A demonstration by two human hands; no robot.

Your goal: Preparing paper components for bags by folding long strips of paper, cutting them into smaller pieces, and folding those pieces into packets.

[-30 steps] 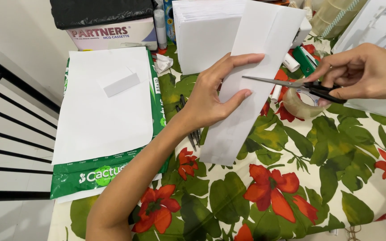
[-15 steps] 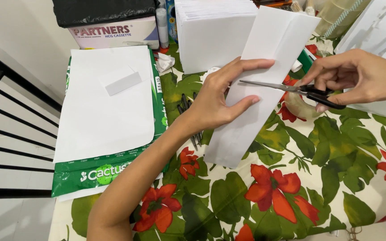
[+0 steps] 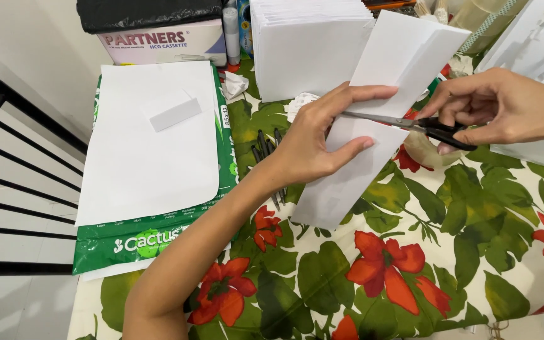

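Left hand (image 3: pixel 313 148) at centre frame, fingers clamped on a long folded sheet of white paper (image 3: pixel 347 182), thumb along the top edge and the other fingers spread across its face

Paper tilted, lower end touching the surface near 6 o'clock of the hand, upper end rising toward 1 o'clock

Right hand (image 3: pixel 505 104) at 3 o'clock of the left hand, fingers closed through the black handles of a pair of scissors (image 3: pixel 410 123)

Scissor blades pointing toward 9 o'clock, slightly parted, lying across the paper just under the left thumb, tip close to the left palm

Surface covered by a cloth (image 3: pixel 448 252) printed with green leaves and red flowers

At 9 o'clock of the left hand, a green ream wrapper (image 3: pixel 146 242) with loose white sheets (image 3: pixel 152 151) stacked on top, and 1 small white paper slip (image 3: pixel 174 114) resting on those sheets

At 12 o'clock, a thick pile of folded white papers (image 3: pixel 310 47) standing near the far edge

At 11 o'clock, a box with a black bag on top (image 3: pixel 152 28)

Several dark pens (image 3: pixel 266 148) lying on the cloth just behind the left wrist, partly hidden

More white paper (image 3: pixel 536 38) at 2 o'clock, beyond the right hand

Black railing bars (image 3: pixel 14 182) at far 9 o'clock, off the surface
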